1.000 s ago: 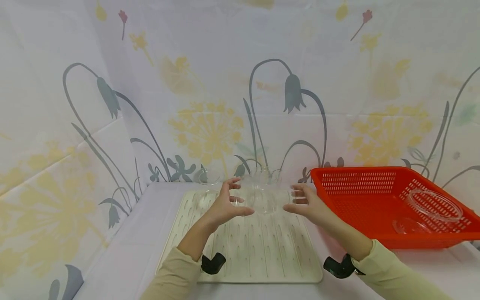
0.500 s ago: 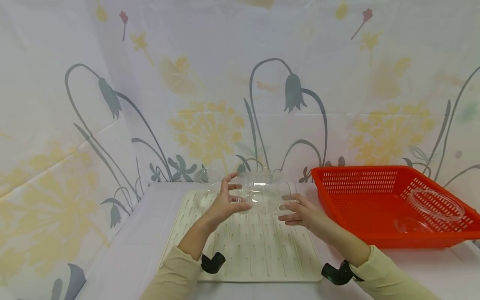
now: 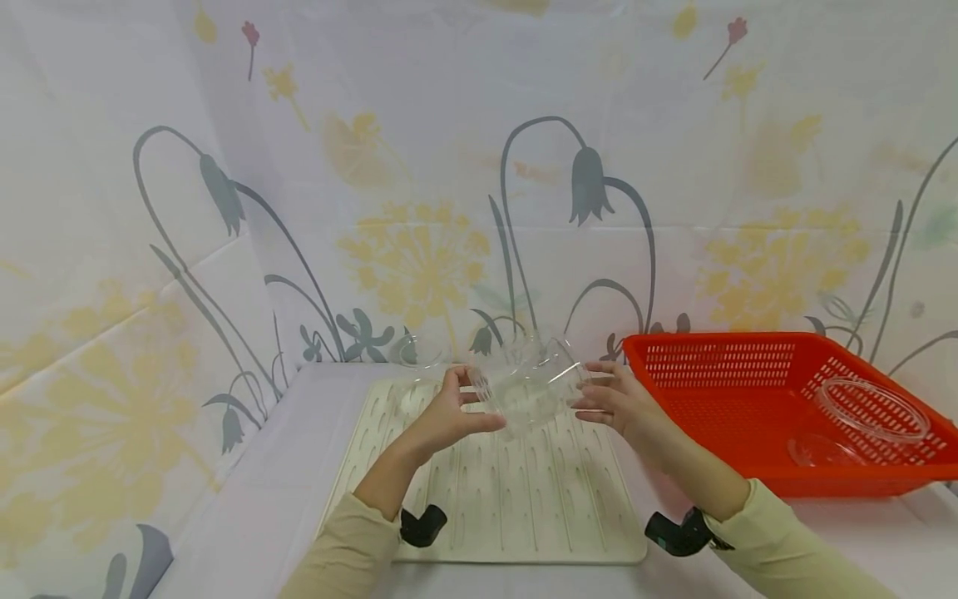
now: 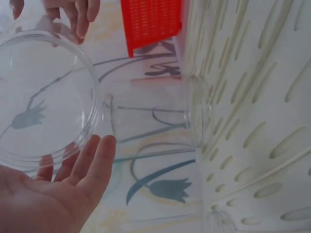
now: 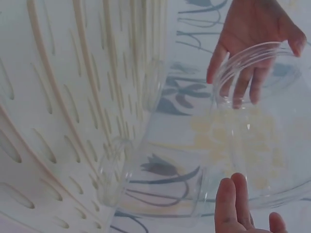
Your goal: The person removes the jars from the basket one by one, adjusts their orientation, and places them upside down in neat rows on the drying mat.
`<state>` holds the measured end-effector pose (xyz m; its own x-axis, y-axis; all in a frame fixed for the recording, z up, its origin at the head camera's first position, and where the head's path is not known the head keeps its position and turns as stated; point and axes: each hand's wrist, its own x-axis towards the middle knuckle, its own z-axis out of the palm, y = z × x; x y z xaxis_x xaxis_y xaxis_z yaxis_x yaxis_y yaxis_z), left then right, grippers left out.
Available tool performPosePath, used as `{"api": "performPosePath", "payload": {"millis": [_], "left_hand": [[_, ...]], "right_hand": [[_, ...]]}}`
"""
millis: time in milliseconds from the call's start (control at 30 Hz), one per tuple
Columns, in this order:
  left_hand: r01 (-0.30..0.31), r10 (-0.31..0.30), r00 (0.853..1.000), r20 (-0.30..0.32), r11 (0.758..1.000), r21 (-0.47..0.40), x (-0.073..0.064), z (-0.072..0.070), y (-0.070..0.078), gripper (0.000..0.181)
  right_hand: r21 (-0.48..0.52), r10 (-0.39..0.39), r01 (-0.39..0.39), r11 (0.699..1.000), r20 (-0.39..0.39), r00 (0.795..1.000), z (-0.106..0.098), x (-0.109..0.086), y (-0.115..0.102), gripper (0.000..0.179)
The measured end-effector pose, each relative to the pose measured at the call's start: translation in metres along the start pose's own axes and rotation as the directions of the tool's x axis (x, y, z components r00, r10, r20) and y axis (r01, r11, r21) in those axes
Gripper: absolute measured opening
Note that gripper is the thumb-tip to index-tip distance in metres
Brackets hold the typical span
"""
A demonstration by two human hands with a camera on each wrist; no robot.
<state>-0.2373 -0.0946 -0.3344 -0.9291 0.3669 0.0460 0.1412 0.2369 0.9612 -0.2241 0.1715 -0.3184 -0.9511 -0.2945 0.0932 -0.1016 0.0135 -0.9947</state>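
Over the pale ridged drying mat (image 3: 524,499), a clear, round, straight-sided container (image 3: 527,387) is held on a slant between the two hands. The left hand (image 3: 460,408) grips its left end, fingers curved round the double-edged rim (image 4: 87,131) in the left wrist view. At the other end is the right hand (image 3: 617,403), its fingers fairly straight and their tips against the container's side. The right thumb is hidden in the head view. On the mat beyond stands a smaller clear container (image 4: 153,116), mostly lost against the patterned backdrop in the head view.
Another clear vessel (image 3: 419,362) stands at the mat's back left. To the right is a red perforated basket (image 3: 718,362) with a clear ring-shaped piece (image 3: 871,408) and a clear round piece (image 3: 823,450) inside. A flower-printed cloth (image 3: 419,166) hangs behind the table.
The container has swung from lying nearly level across the hands to a slant. The right hand has risen slightly and shifted right, with straighter fingers; the left hand has lowered slightly.
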Motion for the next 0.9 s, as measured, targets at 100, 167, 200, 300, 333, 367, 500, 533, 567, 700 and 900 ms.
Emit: {"api": "performPosePath", "payload": {"millis": [100, 167, 200, 300, 333, 367, 500, 533, 567, 700, 900], "left_hand": [[0.005, -0.006, 0.999, 0.038, 1.000, 0.023, 0.001, 0.001, -0.003, 0.074], [0.001, -0.003, 0.998, 0.060, 0.999, 0.037, 0.001, 0.001, -0.004, 0.073], [-0.008, 0.004, 0.997, 0.075, 0.999, 0.042, 0.001, 0.001, -0.004, 0.071], [-0.034, 0.026, 0.993, 0.117, 0.997, 0.067, 0.001, 0.003, -0.004, 0.066], [-0.045, 0.035, 0.991, 0.132, 0.996, 0.075, 0.001, 0.004, -0.004, 0.066], [-0.057, 0.045, 0.988, 0.147, 0.995, 0.078, 0.002, 0.004, -0.004, 0.065], [-0.088, 0.071, 0.982, 0.174, 0.991, 0.097, 0.002, 0.007, -0.004, 0.064], [-0.093, 0.074, 0.982, 0.177, 0.991, 0.101, 0.002, 0.007, -0.004, 0.063], [-0.097, 0.077, 0.981, 0.179, 0.990, 0.105, 0.003, 0.007, -0.004, 0.063], [-0.112, 0.090, 0.977, 0.191, 0.988, 0.109, 0.003, 0.008, -0.005, 0.064], [-0.090, 0.066, 0.982, 0.176, 0.987, 0.132, 0.003, 0.009, -0.006, 0.072]], "right_hand": [[0.040, -0.044, 0.045, 0.998, -0.018, 0.999, -0.001, 0.002, -0.004, 0.050], [0.053, -0.081, 0.082, 0.995, -0.019, 0.997, -0.001, 0.003, -0.006, 0.049], [0.060, -0.105, 0.105, 0.993, -0.013, 0.994, 0.000, 0.003, -0.007, 0.049], [0.058, -0.152, 0.152, 0.987, 0.002, 0.988, 0.000, 0.003, -0.009, 0.051], [0.053, -0.163, 0.162, 0.985, 0.010, 0.987, 0.000, 0.002, -0.009, 0.053], [0.053, -0.175, 0.174, 0.983, 0.019, 0.984, 0.001, 0.002, -0.010, 0.054], [-0.002, -0.194, 0.195, 0.981, 0.047, 0.980, 0.003, 0.004, -0.009, 0.056], [-0.021, -0.197, 0.199, 0.980, 0.058, 0.979, 0.004, 0.004, -0.009, 0.056], [-0.042, -0.199, 0.202, 0.979, 0.068, 0.978, 0.005, 0.004, -0.010, 0.056], [-0.115, -0.194, 0.207, 0.971, 0.114, 0.974, 0.007, 0.006, -0.011, 0.061], [-0.151, -0.180, 0.200, 0.968, 0.140, 0.974, 0.008, 0.006, -0.012, 0.072]]}}
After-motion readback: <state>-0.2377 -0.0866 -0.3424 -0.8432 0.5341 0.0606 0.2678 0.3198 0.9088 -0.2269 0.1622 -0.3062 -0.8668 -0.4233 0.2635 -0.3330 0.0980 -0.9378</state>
